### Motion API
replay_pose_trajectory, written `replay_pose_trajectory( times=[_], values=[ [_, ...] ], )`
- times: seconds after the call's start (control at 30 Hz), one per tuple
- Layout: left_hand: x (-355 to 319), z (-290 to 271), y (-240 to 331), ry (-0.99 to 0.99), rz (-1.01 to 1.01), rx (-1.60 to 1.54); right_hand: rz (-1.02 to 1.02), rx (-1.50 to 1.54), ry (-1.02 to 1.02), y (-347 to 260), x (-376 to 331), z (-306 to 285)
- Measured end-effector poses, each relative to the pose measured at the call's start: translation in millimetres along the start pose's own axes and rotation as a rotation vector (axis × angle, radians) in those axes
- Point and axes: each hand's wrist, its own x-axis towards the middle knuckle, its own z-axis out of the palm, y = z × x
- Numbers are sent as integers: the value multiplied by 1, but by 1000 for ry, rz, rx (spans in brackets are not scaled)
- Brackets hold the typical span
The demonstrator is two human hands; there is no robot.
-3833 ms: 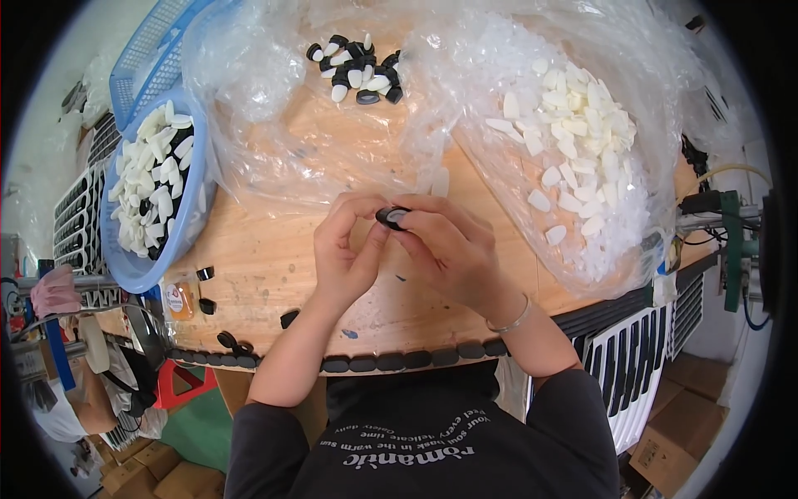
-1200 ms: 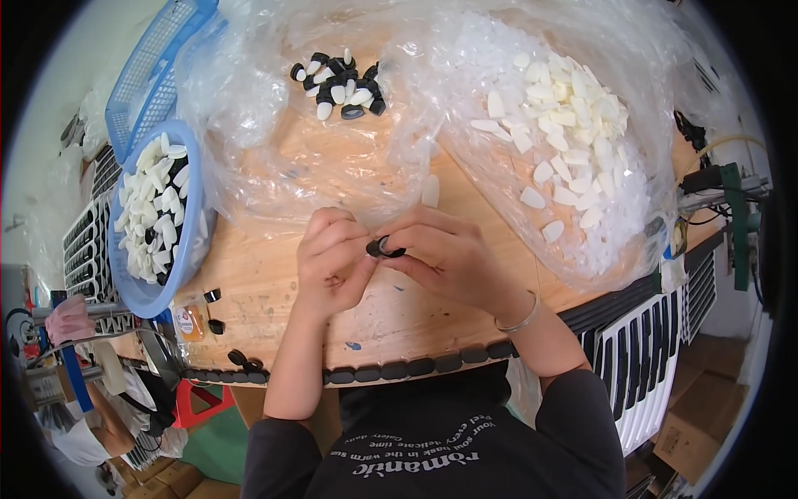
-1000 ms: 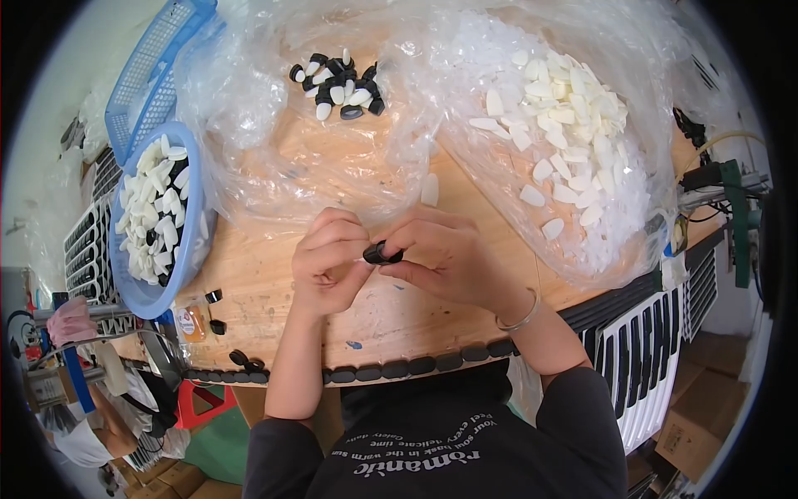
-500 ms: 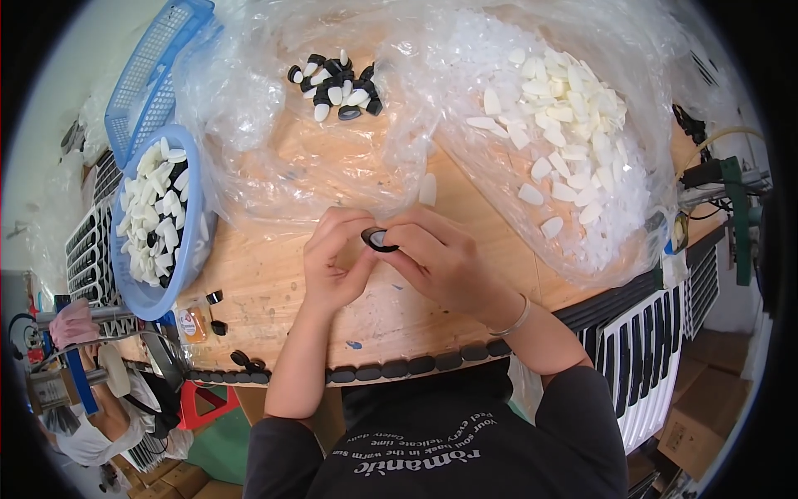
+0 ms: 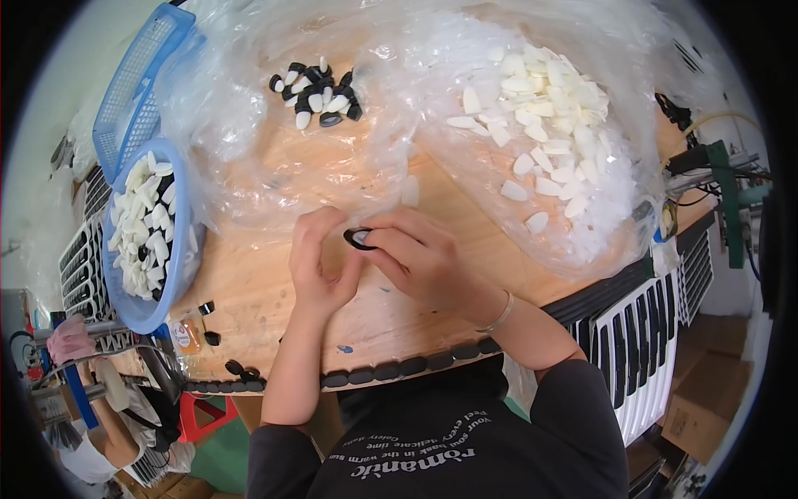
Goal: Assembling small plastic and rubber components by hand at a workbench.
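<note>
A small black oval ring-like piece with a pale inside is between my two hands above the table's near middle. My right hand pinches its right side, the thumb and forefinger closed on it. On the other side, my left hand is curled, its thumb and fingertips at the piece's left end. Beyond the hands, on clear plastic sheeting, lies a heap of similar black pieces with white oval inserts. A pile of loose white oval flakes spreads over plastic at the far right.
At the left stands a blue basin filled with white and black pieces, with a blue perforated basket behind it. Black pads line the table's near edge. Black-and-white slatted panels lean at the right. A person is at far left.
The whole view has shifted slightly, so the table's contents appear farther left. My hands stay together on the black oval piece, which looks turned a little.
</note>
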Motion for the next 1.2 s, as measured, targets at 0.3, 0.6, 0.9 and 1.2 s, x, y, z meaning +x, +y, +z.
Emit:
replay_pose_trajectory(
  times=[0.3, 0.6, 0.9, 1.2],
  values=[
    [-6, 3, -5, 86, 309, 199, -7, -66, 97, -5, 0, 8],
    [-3, 1, -5, 103, 348, 171, -15, -36, 70, -7, 1, 9],
    [-3, -9, -8, 135, -77, -85, 248, -64, 6, 28, 25, -62],
    [-6, -10, -9, 21, -116, -172, 649, -358, -167, 116, 19, -141]
  ],
)
